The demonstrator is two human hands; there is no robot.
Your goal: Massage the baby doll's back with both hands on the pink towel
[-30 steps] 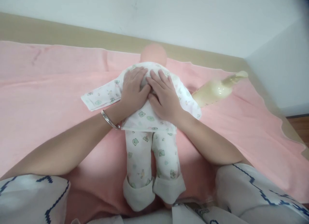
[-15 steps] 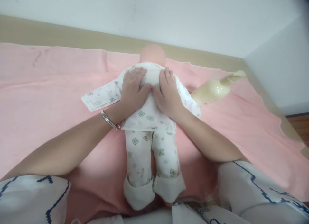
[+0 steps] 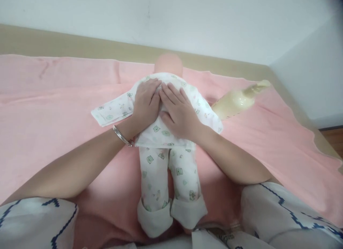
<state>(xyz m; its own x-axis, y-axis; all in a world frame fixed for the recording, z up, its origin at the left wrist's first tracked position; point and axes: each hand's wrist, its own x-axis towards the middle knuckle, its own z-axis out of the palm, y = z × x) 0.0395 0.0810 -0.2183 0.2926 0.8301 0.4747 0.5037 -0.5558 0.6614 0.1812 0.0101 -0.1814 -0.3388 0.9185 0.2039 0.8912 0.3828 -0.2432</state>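
Observation:
A baby doll (image 3: 168, 65) lies face down in front of me, head away from me, dressed in a white printed top (image 3: 158, 131) and matching trousers (image 3: 155, 170) with turned-up cuffs. My left hand (image 3: 147, 102) rests flat on the left side of its upper back, a silver bangle (image 3: 122, 135) at the wrist. Spread over the middle of the back is my right hand (image 3: 179, 111), its fingertips touching or nearly touching the left hand. Both hands have their fingers stretched out and hold nothing.
A pink cloth (image 3: 66, 102) lies under the doll on a beige surface (image 3: 80, 41). To the right, a pale yellow pump bottle (image 3: 235, 102) lies on its side, partly behind the doll's sleeve. A white wall (image 3: 214, 24) rises at the back.
My right hand has slid left from the doll's right upper back to the middle, close against my left hand. My left hand has stayed nearly in place.

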